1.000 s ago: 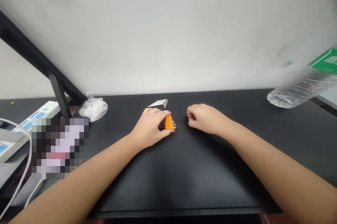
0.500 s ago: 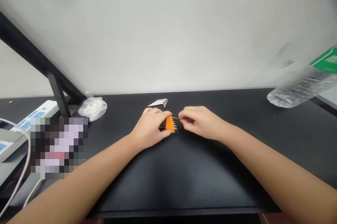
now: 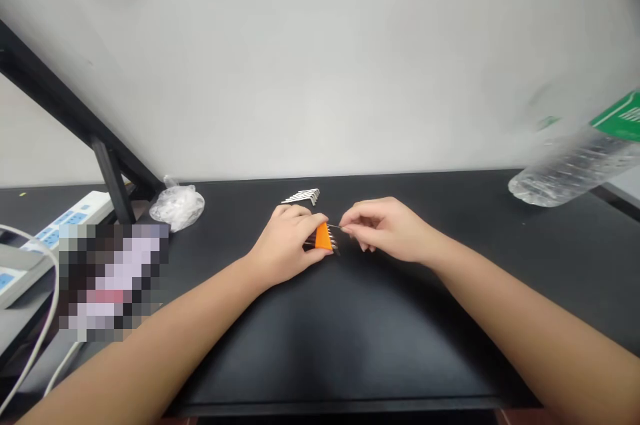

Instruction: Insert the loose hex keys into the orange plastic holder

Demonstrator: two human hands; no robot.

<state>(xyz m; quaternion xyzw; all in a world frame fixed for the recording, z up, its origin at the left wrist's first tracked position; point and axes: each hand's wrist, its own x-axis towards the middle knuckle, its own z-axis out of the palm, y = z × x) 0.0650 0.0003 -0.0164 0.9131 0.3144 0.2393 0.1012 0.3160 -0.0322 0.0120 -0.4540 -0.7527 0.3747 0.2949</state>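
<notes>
My left hand [image 3: 285, 243] is closed round an orange hex key holder [image 3: 324, 236], thumb and fingers on its opposite edges. Several metal key ends stick out of its right side, and dark shafts show on the left, partly covered by my fingers. My right hand [image 3: 387, 228] pinches the tip of a thin hex key [image 3: 335, 226] that reaches from the holder's upper corner. Behind my left hand, several silver L-shaped hex keys [image 3: 304, 196] lie side by side on the black table [image 3: 320, 345].
A crumpled clear plastic bag [image 3: 177, 205] lies to the left, near the wall. Further left are a white power strip [image 3: 70, 222], a cable [image 3: 53, 278] and a blurred-out object [image 3: 115, 278]. A clear bottle with a green label [image 3: 565, 172] stands at the right.
My right hand has turned slightly, and its lower fingers have uncurled a little while the thumb and forefinger stay on the thin key. The left hand and holder stay put.
</notes>
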